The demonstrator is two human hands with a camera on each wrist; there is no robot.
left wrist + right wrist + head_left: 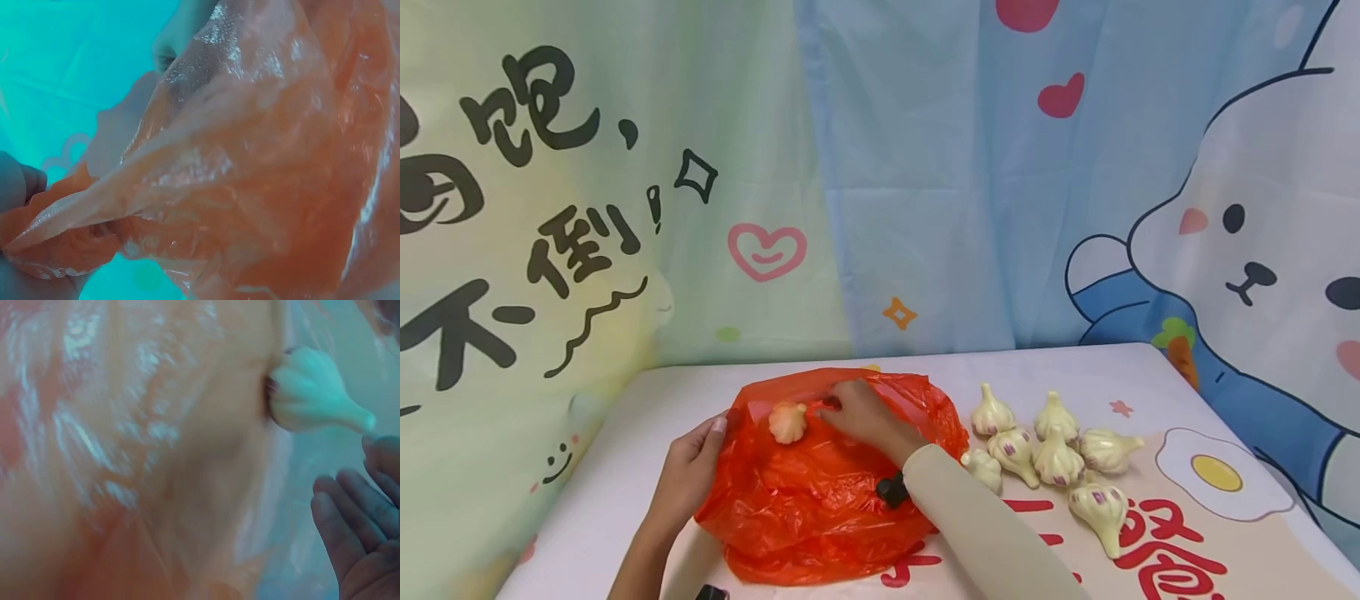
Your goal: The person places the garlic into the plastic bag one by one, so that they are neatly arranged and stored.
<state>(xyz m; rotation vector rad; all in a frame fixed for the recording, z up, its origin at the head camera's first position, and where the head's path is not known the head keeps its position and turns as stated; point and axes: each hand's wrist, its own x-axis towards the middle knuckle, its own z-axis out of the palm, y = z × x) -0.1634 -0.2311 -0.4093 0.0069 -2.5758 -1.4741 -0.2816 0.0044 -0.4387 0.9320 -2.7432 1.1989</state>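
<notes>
My left hand point(691, 467) grips the left edge of a red plastic bag point(820, 508), with the thumb on top. In the left wrist view the bag's film point(250, 187) fills most of the picture, and part of the hand point(25, 275) shows at the lower left. Inside the bag's mouth is my right hand point(865, 412), beside a garlic bulb point(787, 422). The right wrist view has that garlic bulb point(306, 394) against the plastic, its stem end right at the fingertips of the right hand point(365, 531). The other fingers there are loosely extended.
Several more garlic bulbs point(1058, 458) lie in a group right of the bag, one close against its edge. The white tabletop point(677, 387) has a printed cover with a fried egg and red characters. Behind it hangs a printed curtain point(917, 208).
</notes>
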